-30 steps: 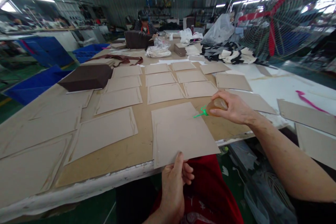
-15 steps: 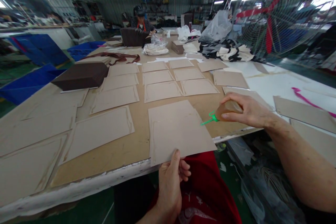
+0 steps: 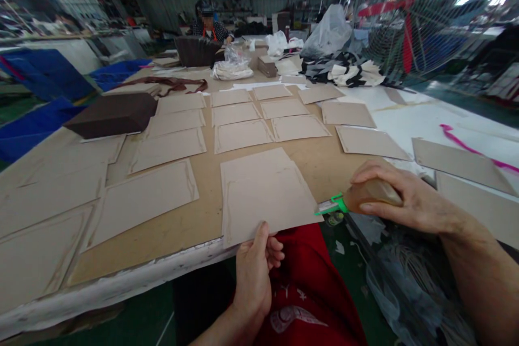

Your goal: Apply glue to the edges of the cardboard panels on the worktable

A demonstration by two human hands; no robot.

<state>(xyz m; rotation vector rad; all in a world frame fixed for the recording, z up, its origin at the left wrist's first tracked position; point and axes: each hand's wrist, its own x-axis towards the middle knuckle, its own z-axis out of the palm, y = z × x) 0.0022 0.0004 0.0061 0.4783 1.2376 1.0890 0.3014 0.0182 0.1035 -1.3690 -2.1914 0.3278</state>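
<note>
My left hand pinches the near edge of a beige cardboard sheet, thumb on top and fingers curled beneath. The sheet juts past the table's front edge and overlaps another sheet behind it. A wet-looking line runs along its left and right margins. In my right hand is a squeeze bottle of amber liquid, gripped round its body. Its green nozzle points left, with the tip at the sheet's near right corner. Whether the tip touches the card cannot be made out.
More beige sheets lie in rows across the table. A dark brown box-like piece sits at the left, near blue bins. Plastic bags and fabric strips lie farther back. A co-worker sits across; a large fan stands right.
My right hand has drawn the bottle towards me along the sheet's right edge, from about its middle to the near corner. My left hand keeps its hold. The view has shifted slightly.
</note>
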